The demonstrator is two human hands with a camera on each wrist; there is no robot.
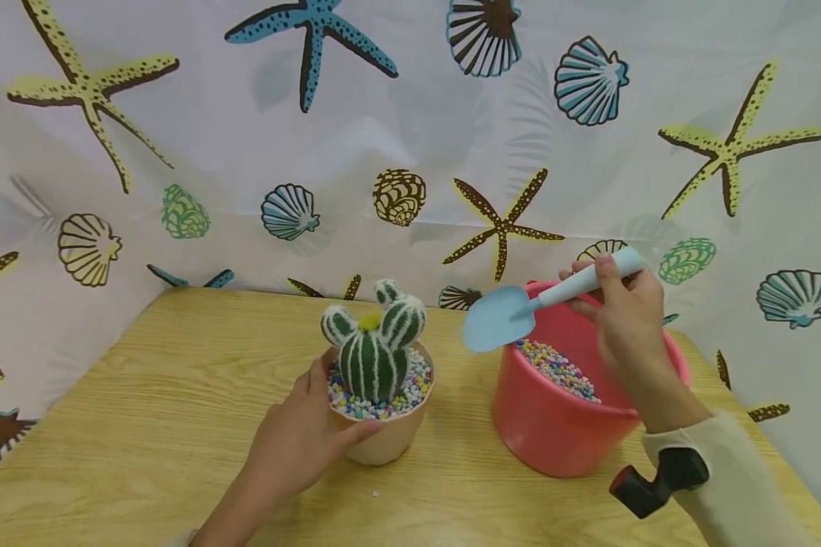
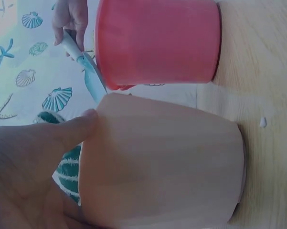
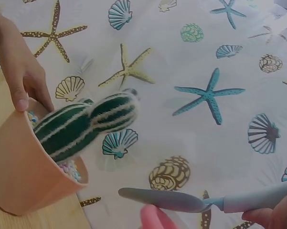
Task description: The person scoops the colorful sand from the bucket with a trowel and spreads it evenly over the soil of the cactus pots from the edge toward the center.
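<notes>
A knitted-looking green cactus (image 1: 374, 365) with white stripes and a yellow tuft stands in a peach-coloured pot (image 1: 383, 441), ringed by small multicoloured pebbles (image 1: 417, 380). My left hand (image 1: 301, 433) grips the pot's rim from the left, thumb at the front. In the right hand (image 1: 626, 319) is a light blue trowel (image 1: 499, 317), held by its handle. Its blade reaches left past the rim of a pink bucket (image 1: 554, 433), over the gap toward the pot. Seen from the right wrist, the trowel blade (image 3: 160, 198) appears nearly edge-on. More coloured pebbles (image 1: 554, 368) lie inside the bucket.
Both containers stand on a wooden table (image 1: 198, 395). One small pale pebble (image 1: 375, 494) lies on the tabletop in front of the pot. Behind hangs a white curtain (image 1: 410, 137) printed with starfish and shells. A black device (image 1: 657, 482) is strapped at the right wrist.
</notes>
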